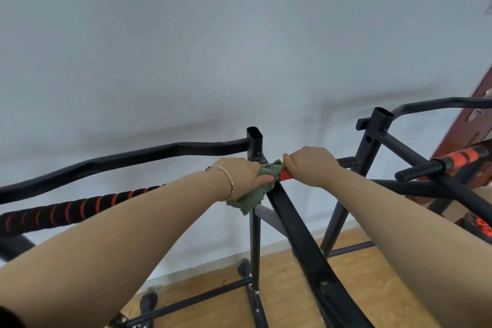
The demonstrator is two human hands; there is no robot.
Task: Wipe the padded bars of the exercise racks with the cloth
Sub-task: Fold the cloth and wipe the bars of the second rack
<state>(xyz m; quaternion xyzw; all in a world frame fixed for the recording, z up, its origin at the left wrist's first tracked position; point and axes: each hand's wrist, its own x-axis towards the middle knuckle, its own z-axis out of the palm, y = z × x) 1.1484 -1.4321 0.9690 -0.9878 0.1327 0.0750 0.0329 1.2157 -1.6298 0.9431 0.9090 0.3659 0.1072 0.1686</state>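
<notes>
Both forearms come in from the bottom corners, stretched forward and up, and converge at frame centre. Thin bracelet (229, 184) on the left wrist.

Left hand (241, 174): palm down, fingers curled round the green cloth (254, 193), thumb tucked underneath against it. The cloth is bunched at the left end of the padded bar (287, 174), right beside the upright post (254, 141). One flap hangs loose below the hand.

Right hand (311, 166): knuckles up, fingers clenched over the top of the same padded bar, grasping it just beside the cloth. A short orange stretch of the bar shows between the two hands. Its black ribbed end sticks out past the right hand toward the second rack (372, 146).

A black frame tube (306, 237) slants down from under the hands toward the bottom edge. Low at left, a striped bar (66, 210), black with red spiral bands, passes behind the left forearm. At right, an orange grip (464, 156) with a black ribbed tip sits on the second rack, well apart from the hands.

Wooden floor (213, 290) is below, with the rack feet on it. Pale wall (239, 48) is behind everything. A reddish-brown door (472, 125) sits at the far right edge.
</notes>
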